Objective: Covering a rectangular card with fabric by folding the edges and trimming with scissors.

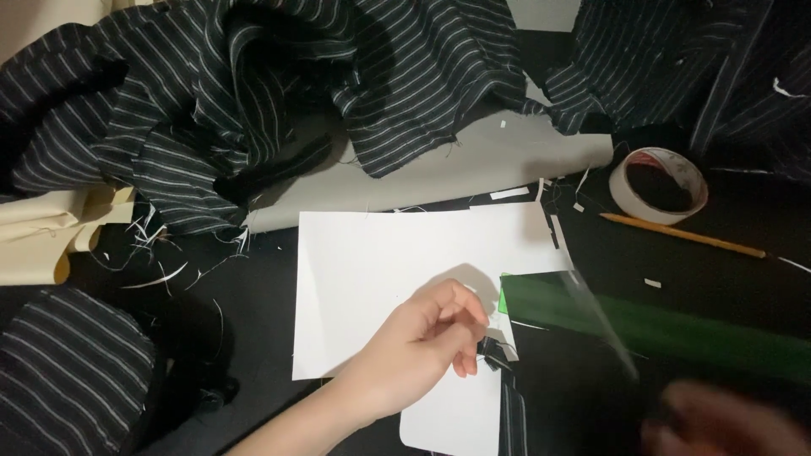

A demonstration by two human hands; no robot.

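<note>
We pinch the black fabric strip (507,397) in our left hand (422,346), at six o'clock of the white paper (380,262); we should keep it flat. Our right hand (726,426) blurs beside the green ruler (676,333); its grip we cannot tell.

Desk layout, seen from above

A sheet of paper (380,262) lies mid-desk (253,295), with heaped cloth (253,93) behind it and more cloth (72,363) at the near left. The left hand (414,350) rests on the paper's near edge, fingers (469,325) on a cloth strip (507,388). A ruler (650,329) lies to the right; beyond it a pencil (680,234), then a tape roll (659,186).
</note>
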